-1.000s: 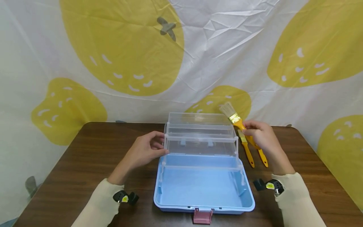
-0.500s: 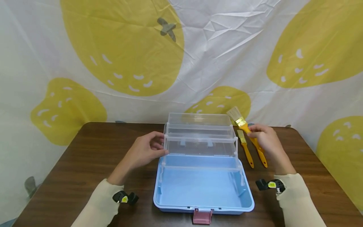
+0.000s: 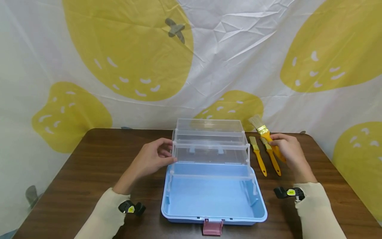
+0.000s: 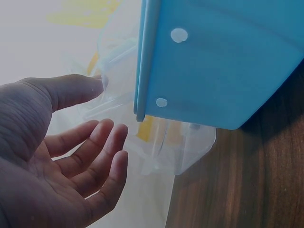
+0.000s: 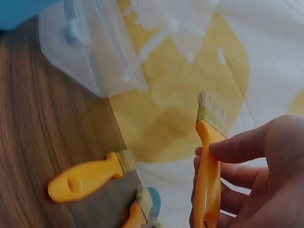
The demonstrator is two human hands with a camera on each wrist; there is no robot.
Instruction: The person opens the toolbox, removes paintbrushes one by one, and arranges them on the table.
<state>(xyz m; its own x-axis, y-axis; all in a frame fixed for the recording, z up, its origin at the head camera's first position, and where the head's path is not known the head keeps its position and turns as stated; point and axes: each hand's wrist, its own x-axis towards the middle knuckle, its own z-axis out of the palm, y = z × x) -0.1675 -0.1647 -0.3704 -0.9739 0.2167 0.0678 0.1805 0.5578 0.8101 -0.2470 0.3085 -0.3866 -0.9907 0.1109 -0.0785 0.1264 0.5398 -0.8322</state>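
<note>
My right hand [image 3: 289,151] holds a wide paintbrush [image 3: 265,132] by its yellow handle, above the table's right side. The bristles point up and left; thumb and fingers pinch the handle in the right wrist view. Two smaller paintbrushes lie below it, one [image 3: 259,159] nearer the box and another [image 3: 272,159] beside it. A light-blue box [image 3: 210,199] stands with its lid back and clear tiered trays [image 3: 212,146] raised. Beside the trays' left end is my left hand [image 3: 150,157]. Its thumb touches the clear plastic, while the other fingers curve loosely around nothing.
A pink latch [image 3: 213,227] hangs at the box's front. The dark wooden table [image 3: 113,156] reaches back to a white cloth [image 3: 238,59] printed with yellow fruit. The clear lid [image 3: 210,124] stands near that cloth.
My right hand has moved right and slightly down with the wide paintbrush, away from the clear trays. Both smaller brushes now show apart beneath it. The left hand stays by the trays.
</note>
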